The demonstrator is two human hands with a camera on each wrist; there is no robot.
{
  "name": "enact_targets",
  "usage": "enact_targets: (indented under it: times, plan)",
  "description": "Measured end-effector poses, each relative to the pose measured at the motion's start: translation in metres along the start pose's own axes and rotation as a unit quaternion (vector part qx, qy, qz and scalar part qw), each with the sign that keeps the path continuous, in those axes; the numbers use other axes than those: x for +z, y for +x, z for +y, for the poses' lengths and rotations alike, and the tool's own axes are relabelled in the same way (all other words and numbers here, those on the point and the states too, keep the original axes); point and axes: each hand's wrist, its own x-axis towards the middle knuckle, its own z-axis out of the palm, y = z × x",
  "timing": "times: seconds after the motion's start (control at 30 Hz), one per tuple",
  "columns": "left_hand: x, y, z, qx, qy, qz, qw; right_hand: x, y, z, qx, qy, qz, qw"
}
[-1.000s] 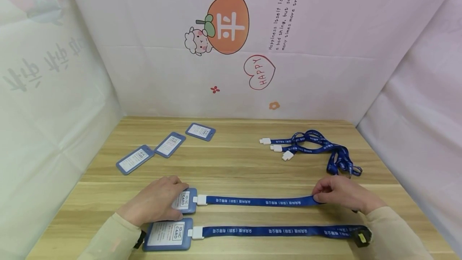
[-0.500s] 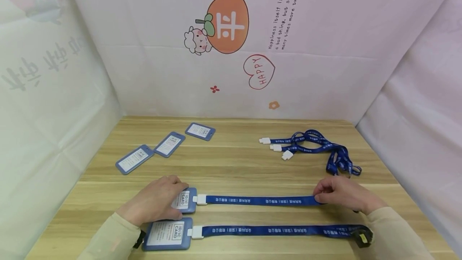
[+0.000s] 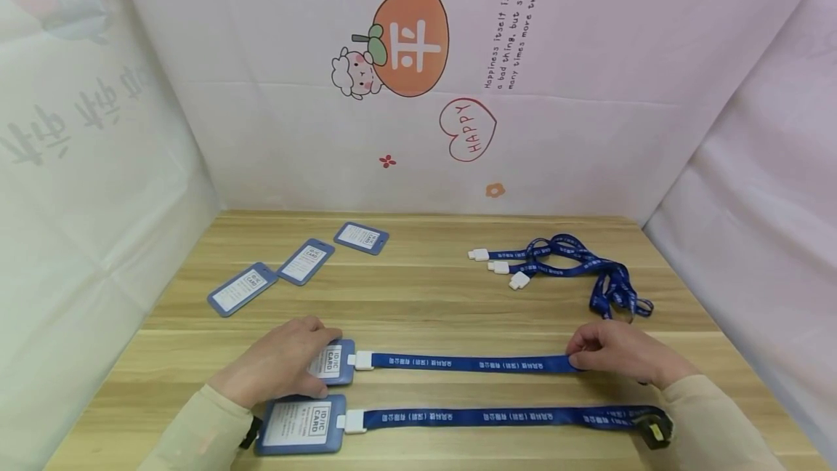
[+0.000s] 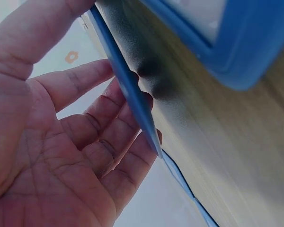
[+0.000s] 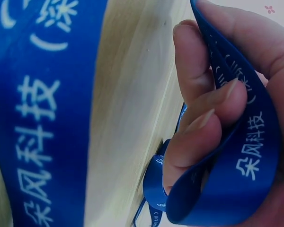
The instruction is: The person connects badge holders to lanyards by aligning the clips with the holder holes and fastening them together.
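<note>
We record left hand (image 3: 281, 363), fingers clamped on a card holder (image 3: 337, 363); right hand (image 3: 631, 352), fingers pinching its blue lanyard (image 3: 467, 363), towards the near edge of the counter (image 3: 405, 315). Nearer that edge lie a second holder (image 3: 297, 424) and second lanyard (image 3: 467, 418); three holders (image 3: 304, 263) sit towards the far left corner, three lanyards (image 3: 552, 272) towards the far right.
</note>
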Motion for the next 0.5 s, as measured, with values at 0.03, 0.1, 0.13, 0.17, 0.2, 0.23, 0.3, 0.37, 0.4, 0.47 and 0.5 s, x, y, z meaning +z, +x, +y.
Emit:
enact_targets:
  times: [0.03,0.1,0.13,0.17,0.2,0.23,0.3,0.37,0.4,0.47,0.5]
  plan:
    - [0.0001,0.0001,-0.0004,0.001,-0.001,0.001,1.0000,0.0000,0.0000,-0.0001,0.003,-0.001,0.000,1.0000]
    - [0.0003,0.0001,-0.0012,0.003,-0.003,0.003,1.0000,0.0003,0.0000,-0.0001,0.007,-0.008,0.003,0.9999]
    - [0.0004,0.0001,-0.0016,0.005,-0.004,0.004,1.0000,0.0006,0.0001,0.0000,0.009,-0.016,0.006,0.9998]
    - [0.0006,0.0001,-0.0020,0.006,-0.004,0.005,1.0000,0.0009,0.0001,0.0002,0.012,-0.024,0.010,0.9996]
    - [0.0007,0.0000,-0.0023,0.006,-0.005,0.006,1.0000,0.0012,0.0001,0.0004,0.016,-0.032,0.013,0.9993]
    - [0.0008,0.0000,-0.0026,0.007,-0.004,0.006,0.9999,0.0014,0.0002,0.0005,0.023,-0.039,0.016,0.9988]
    - [0.0011,0.0001,-0.0030,0.007,-0.004,0.005,1.0000,0.0018,0.0000,0.0012,0.036,-0.053,0.021,0.9977]
    - [0.0012,0.0002,-0.0032,0.006,-0.004,0.005,1.0000,0.0019,-0.0005,0.0019,0.047,-0.068,0.025,0.9963]
    - [0.0011,0.0002,-0.0032,0.005,-0.005,0.004,1.0000,0.0020,-0.0008,0.0023,0.052,-0.074,0.027,0.9955]
    - [0.0008,0.0004,-0.0032,0.005,-0.005,0.003,1.0000,0.0021,-0.0016,0.0033,0.056,-0.087,0.031,0.9942]
    - [0.0008,0.0004,-0.0031,0.004,-0.007,0.003,1.0000,0.0022,-0.0019,0.0040,0.058,-0.092,0.033,0.9935]
